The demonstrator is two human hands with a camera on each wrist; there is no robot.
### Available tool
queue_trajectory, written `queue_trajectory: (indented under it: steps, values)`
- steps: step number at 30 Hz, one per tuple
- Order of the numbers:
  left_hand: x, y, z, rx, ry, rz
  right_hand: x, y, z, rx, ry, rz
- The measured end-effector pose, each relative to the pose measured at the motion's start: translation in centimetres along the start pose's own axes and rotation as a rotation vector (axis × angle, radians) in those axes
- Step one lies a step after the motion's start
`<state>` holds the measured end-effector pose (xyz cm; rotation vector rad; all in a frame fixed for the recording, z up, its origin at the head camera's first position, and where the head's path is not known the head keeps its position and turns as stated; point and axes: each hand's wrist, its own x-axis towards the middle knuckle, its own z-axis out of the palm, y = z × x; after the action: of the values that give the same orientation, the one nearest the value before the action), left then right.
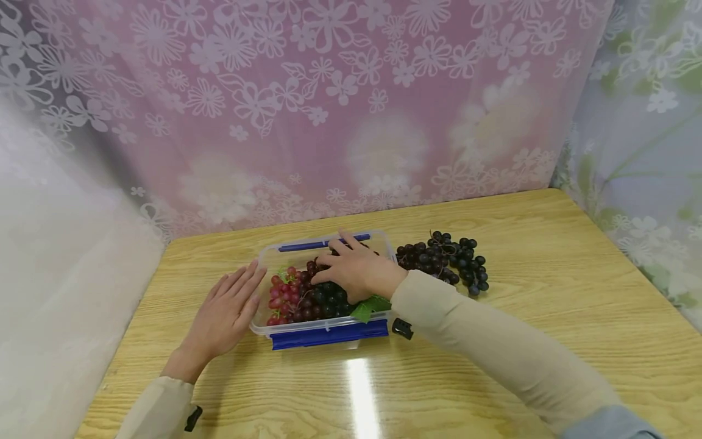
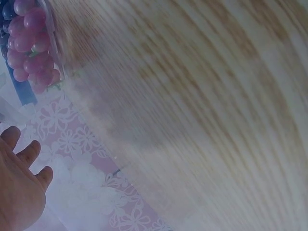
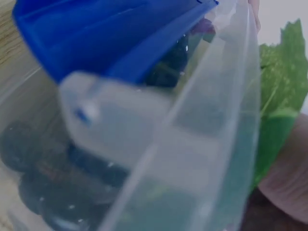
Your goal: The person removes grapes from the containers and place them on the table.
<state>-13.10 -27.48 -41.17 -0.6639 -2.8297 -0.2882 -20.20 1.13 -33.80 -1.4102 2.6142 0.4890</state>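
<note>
A clear plastic box [image 1: 260, 317] with blue clip flaps [image 1: 329, 334] holds grapes: pinkish-red ones [image 1: 281, 299] at its left, dark red ones [image 1: 307, 310] beside them, and blackish ones [image 1: 331, 297] toward the right. My right hand [image 1: 356, 271] reaches into the box over the dark grapes, fingers spread, covering part of them. Below that hand, a green leaf [image 1: 372, 307] lies over the near rim; the right wrist view shows the leaf [image 3: 281, 96] beside the box wall. Flat, with straight fingers, my left hand [image 1: 227, 308] rests along the box's left side.
Loose bunches of black grapes [image 1: 444, 259] lie on the wooden table [image 1: 548, 286] just right of the box. A flowered pink curtain [image 1: 356, 122] hangs along the table's back edge, with another pale curtain [image 1: 652, 183] at the right. Small black wrist devices sit under both sleeves.
</note>
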Motion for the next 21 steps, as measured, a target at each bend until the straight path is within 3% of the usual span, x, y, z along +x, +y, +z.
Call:
queue_trajectory:
  steps: [6, 14, 21]
  values:
    - [0.0, 0.0, 0.0, 0.002, 0.0, -0.001, 0.3, -0.2, -0.2, -0.02, -0.017, 0.006]
    - [-0.1, -0.1, 0.1, -0.007, 0.009, -0.006, 0.3, 0.9, 0.1, 0.065, -0.004, 0.007]
    - [-0.1, 0.0, 0.1, -0.002, 0.006, -0.005, 0.1, 1.5, 0.2, 0.112, -0.01, 0.075]
